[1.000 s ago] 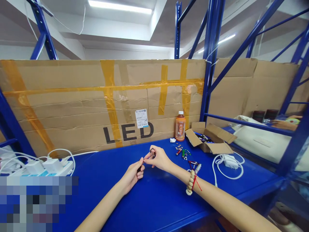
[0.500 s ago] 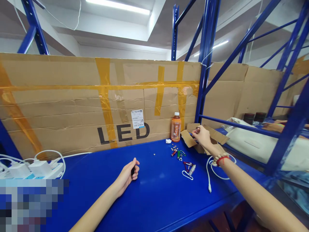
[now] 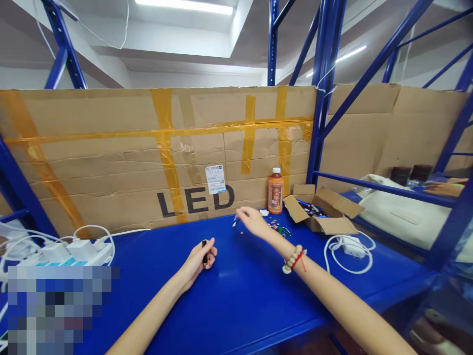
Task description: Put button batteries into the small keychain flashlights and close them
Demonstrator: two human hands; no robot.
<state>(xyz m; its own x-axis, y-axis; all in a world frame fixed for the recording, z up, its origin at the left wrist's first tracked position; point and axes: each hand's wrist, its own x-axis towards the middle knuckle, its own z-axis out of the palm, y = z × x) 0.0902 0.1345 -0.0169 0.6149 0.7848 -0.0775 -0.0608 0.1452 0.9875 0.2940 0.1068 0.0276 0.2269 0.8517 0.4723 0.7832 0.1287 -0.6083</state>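
Landmark: orange bottle with a white cap [image 3: 275,191], upright on the blue tabletop [image 3: 229,305]. Left hand [image 3: 196,260] lies left of the bottle and nearer the viewer, fingers curled round a slim black stick-shaped object [image 3: 204,255]. Right hand [image 3: 253,221], just left of and in front of the bottle, pinches a thin blue-and-silver piece [image 3: 234,222] narrowly at its fingertips. Open brown cardboard box [image 3: 338,226] right of the bottle, dark and blue pieces inside.
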